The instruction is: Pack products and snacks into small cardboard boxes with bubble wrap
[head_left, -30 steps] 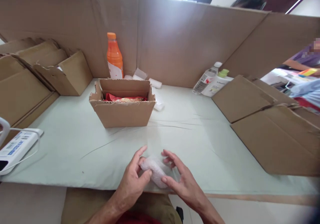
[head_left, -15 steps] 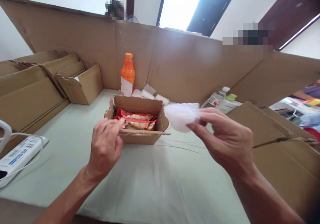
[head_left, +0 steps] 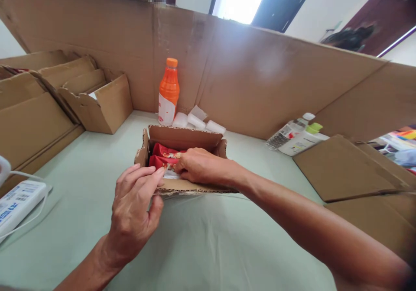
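A small open cardboard box (head_left: pixel 195 186) sits on the cloth-covered table, holding red snack packets (head_left: pixel 159 152). At its near left corner is my left hand (head_left: pixel 134 208), fingertips over the rim and thumb outside the front wall. My right hand (head_left: pixel 203 165) reaches down into the box from the right, fingers curled against the packets. A white, translucent piece of packing cushion (head_left: pixel 171 175) shows between the packets and the front wall, beside the right fingertips. Those fingertips are partly hidden.
Behind the box stand an orange bottle (head_left: pixel 168 92) and several white cushion pieces (head_left: pixel 196 121). Cardboard boxes (head_left: pixel 113 105) line the left, near a power strip (head_left: pixel 24 204). Clear and white bottles (head_left: pixel 299 141) lean at right beside more cardboard (head_left: pixel 344 169). A cardboard wall (head_left: pixel 260 79) closes the back.
My right hand has moved left and down into the box, bringing the white cushion from the right side. My left hand stays at the box's near left corner. The view has tilted downward.
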`<state>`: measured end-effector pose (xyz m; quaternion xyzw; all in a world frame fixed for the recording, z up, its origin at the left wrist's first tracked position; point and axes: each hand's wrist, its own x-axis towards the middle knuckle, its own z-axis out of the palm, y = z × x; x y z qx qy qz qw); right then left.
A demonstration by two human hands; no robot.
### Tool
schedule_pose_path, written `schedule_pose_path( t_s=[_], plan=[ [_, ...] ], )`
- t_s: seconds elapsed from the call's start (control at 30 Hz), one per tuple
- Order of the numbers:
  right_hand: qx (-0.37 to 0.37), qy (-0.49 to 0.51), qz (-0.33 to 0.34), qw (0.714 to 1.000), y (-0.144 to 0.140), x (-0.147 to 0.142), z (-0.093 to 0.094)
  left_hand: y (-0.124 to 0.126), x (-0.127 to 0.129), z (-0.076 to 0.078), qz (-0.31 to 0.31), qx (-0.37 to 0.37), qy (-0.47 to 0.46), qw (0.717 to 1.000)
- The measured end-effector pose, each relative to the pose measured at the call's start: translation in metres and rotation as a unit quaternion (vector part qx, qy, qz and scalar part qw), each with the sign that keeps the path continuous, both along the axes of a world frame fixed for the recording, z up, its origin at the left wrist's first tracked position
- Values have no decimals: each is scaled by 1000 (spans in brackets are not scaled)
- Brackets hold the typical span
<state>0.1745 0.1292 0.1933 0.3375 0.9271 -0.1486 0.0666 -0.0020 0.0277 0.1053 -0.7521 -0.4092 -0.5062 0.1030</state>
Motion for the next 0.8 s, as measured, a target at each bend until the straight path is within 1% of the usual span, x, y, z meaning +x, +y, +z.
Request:
schedule_pose_path(
  t_s=[0.07, 0.1, 0.13, 0.17, 0.2, 0.23, 0.27, 0.3, 0.33, 0.37, 0.4, 0.47, 0.5, 0.57, 0.63, 0.7, 0.73, 0.8],
  plan=[
    [-16, 50, -13, 999, -3, 10, 7, -2, -2, 0, 21, 1, -17, 1000],
    [-13, 96, -35, 995, -7, 21, 12, -4, -5, -1, 40, -5, -36, 999],
    [4, 153, -71, 986, -13, 36, 15, -6, -8, -5, 64, -19, -63, 996],
    [36, 216, -124, 968, -22, 54, 16, -9, -13, -10, 89, -44, -96, 990],
    [75, 282, -191, 937, -31, 74, 14, -12, -18, -17, 109, -82, -133, 982],
    [119, 342, -260, 895, -42, 93, 7, -16, -23, -26, 119, -129, -174, 969],
    [151, 390, -325, 848, -53, 111, -4, -19, -28, -36, 117, -182, -216, 952],
    [155, 422, -376, 810, -64, 125, -19, -21, -31, -46, 108, -237, -257, 931],
    [135, 438, -407, 790, -73, 135, -36, -23, -32, -55, 94, -285, -293, 908],
    [95, 433, -418, 793, -80, 138, -55, -22, -32, -62, 79, -324, -323, 885],
    [52, 420, -412, 807, -85, 135, -74, -21, -30, -67, 67, -352, -348, 866],
    [-4, 391, -379, 839, -87, 117, -103, -13, -22, -69, 52, -382, -378, 842],
    [-10, 385, -368, 846, -86, 105, -111, -8, -17, -66, 49, -387, -387, 835],
    [2, 379, -360, 853, -84, 84, -118, -1, -8, -57, 56, -387, -399, 829],
    [16, 372, -352, 859, -94, 76, -118, -2, -4, -51, 75, -385, -405, 826],
    [28, 365, -330, 870, -120, 84, -122, -16, -2, -52, 77, -388, -409, 823],
    [40, 366, -320, 873, -138, 94, -127, -26, -2, -55, 70, -394, -407, 821],
    [81, 369, -314, 871, -178, 121, -141, -51, 1, -65, 55, -408, -395, 821]
  ],
)
